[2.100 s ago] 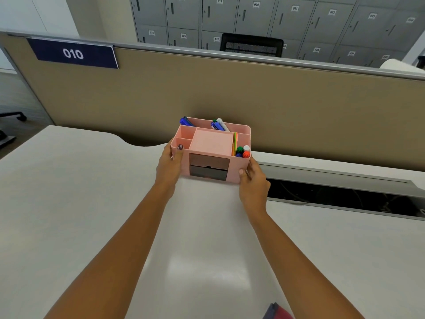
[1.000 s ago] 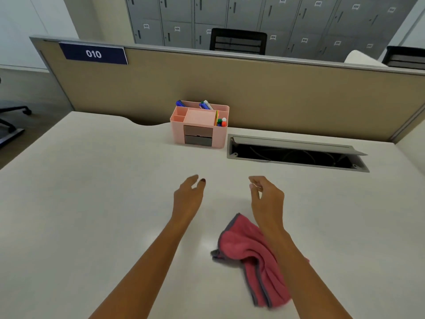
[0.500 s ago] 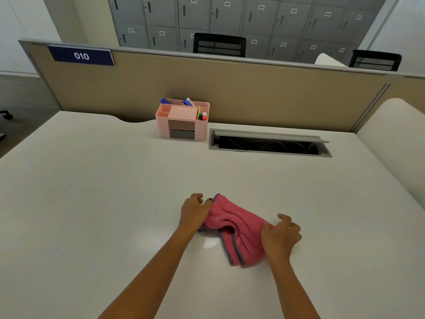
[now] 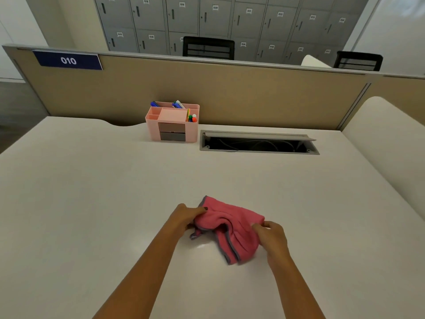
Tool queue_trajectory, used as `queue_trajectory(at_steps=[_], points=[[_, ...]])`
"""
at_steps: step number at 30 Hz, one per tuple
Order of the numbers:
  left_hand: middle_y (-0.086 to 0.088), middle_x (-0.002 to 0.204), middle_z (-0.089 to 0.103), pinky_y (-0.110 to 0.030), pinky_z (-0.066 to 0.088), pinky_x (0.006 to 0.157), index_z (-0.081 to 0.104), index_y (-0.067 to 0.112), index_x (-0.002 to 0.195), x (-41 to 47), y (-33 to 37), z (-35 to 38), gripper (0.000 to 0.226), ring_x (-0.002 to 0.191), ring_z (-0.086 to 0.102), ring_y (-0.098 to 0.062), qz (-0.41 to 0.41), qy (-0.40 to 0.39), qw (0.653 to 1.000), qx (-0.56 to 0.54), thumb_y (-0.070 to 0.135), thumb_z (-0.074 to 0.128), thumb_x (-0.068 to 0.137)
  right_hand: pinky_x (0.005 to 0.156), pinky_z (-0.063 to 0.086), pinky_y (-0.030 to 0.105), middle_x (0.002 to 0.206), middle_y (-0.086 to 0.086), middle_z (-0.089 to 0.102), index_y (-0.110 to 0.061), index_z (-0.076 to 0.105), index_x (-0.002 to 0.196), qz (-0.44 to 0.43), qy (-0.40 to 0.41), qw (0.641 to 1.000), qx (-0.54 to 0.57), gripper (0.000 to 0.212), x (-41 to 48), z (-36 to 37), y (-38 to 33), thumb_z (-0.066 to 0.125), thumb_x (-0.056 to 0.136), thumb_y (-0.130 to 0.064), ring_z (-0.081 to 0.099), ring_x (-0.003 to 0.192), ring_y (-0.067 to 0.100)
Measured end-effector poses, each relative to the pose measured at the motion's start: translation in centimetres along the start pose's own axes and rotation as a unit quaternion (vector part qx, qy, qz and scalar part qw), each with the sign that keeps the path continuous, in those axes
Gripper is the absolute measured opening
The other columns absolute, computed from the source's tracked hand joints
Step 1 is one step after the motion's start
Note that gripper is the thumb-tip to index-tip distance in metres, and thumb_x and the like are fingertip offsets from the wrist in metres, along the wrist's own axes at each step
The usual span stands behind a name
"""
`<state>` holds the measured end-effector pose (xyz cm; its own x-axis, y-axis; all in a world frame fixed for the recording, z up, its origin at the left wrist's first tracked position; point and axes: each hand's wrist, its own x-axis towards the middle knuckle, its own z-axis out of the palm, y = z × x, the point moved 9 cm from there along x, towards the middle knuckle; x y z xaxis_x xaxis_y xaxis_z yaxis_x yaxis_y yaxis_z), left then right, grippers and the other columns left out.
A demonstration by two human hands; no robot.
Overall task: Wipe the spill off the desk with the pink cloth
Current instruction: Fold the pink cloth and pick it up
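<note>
The pink cloth [image 4: 230, 229], edged in grey, lies bunched on the white desk [image 4: 92, 203] near its front middle. My left hand [image 4: 185, 218] grips the cloth's left end with fingers curled into the fabric. At the cloth's right end my right hand [image 4: 271, 236] pinches the fabric. A faint wet sheen [image 4: 202, 246] shows on the desk just below the cloth, between my forearms.
A pink desk organiser [image 4: 172, 123] with pens stands at the back by the beige partition [image 4: 230, 95]. An open cable tray [image 4: 257, 143] is cut into the desk to the organiser's right. Another desk's rounded edge [image 4: 386, 139] borders the right side.
My hands let go of the organiser at the back and came toward me. Both hands closed on the cloth's ends and bunched it slightly.
</note>
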<state>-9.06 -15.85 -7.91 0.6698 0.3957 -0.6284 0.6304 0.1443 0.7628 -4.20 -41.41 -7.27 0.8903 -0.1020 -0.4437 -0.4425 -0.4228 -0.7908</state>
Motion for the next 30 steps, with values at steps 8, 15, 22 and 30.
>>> queue_trajectory(at_steps=[8,15,22,30], points=[[-0.022,0.118,0.062,-0.041,0.054,0.087,0.053,-0.006,0.122,0.1,-1.0,0.1,0.062,0.105,0.062,-0.033,-0.002,-0.034,0.999,0.0,0.034,0.073,0.079,0.09,0.053,0.045,0.109,0.009,0.069,-0.011,0.063,0.11,-0.04,-0.048,0.974,0.219,0.025,-0.7,-0.3,-1.6,0.059,0.092,-0.027,0.065,0.099,0.026],[-0.008,0.107,0.068,-0.025,0.052,0.075,0.063,0.009,0.113,-1.9,2.1,0.2,0.037,0.098,0.065,-0.022,0.136,-0.032,0.99,-0.018,0.038,0.052,0.093,0.091,0.054,0.044,0.121,0.012,0.065,-0.013,0.053,0.127,-0.033,-0.179,0.895,0.406,0.039,-0.9,0.5,-3.2,0.059,0.09,-0.02,0.065,0.107,0.028],[-0.002,0.11,0.065,-0.025,0.051,0.074,0.058,0.023,0.108,-3.2,3.8,0.3,0.024,0.098,0.062,-0.018,0.204,0.016,0.979,-0.008,0.04,0.048,0.094,0.092,0.054,0.036,0.122,0.024,0.063,0.005,0.06,0.117,-0.03,-0.224,0.889,0.399,0.033,-1.1,1.0,-2.8,0.059,0.087,-0.009,0.065,0.105,0.03],[0.003,0.124,0.059,-0.033,0.049,0.095,0.048,0.027,0.132,-4.0,5.3,1.4,0.043,0.111,0.058,-0.016,0.281,-0.012,0.96,-0.004,0.047,0.043,0.094,0.094,0.052,0.051,0.126,-0.005,0.063,-0.042,0.046,0.129,-0.09,-0.225,0.924,0.294,0.062,-1.2,0.8,-4.0,0.07,0.073,-0.055,0.064,0.112,0.022]])
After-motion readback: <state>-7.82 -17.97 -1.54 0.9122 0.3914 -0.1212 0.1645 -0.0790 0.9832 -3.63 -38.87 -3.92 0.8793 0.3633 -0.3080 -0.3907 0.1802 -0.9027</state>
